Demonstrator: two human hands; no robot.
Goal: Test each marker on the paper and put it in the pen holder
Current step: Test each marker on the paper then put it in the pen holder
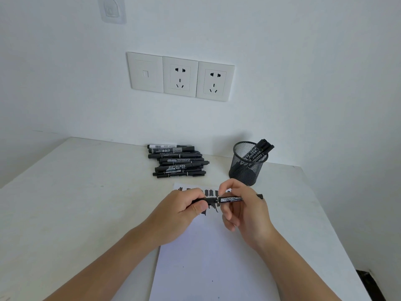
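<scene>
Hands met over the far end of the paper. Left hand had fingers curled round one end of the twin marker; right hand pinched the barrel. Marker was level, just above the test scribbles. Uncapping or recapping, couldn't tell. Either way, best to move the cap straight along the axis. Mesh pen holder stood just beyond the paper's far right corner, loose marker pile beyond its far edge.

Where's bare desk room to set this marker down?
Free: desk left of the marker pile and paper; a narrower strip right of the paper. Crowded: the paper's top, where left hand and right hand hold the marker beside the pen holder.
</scene>
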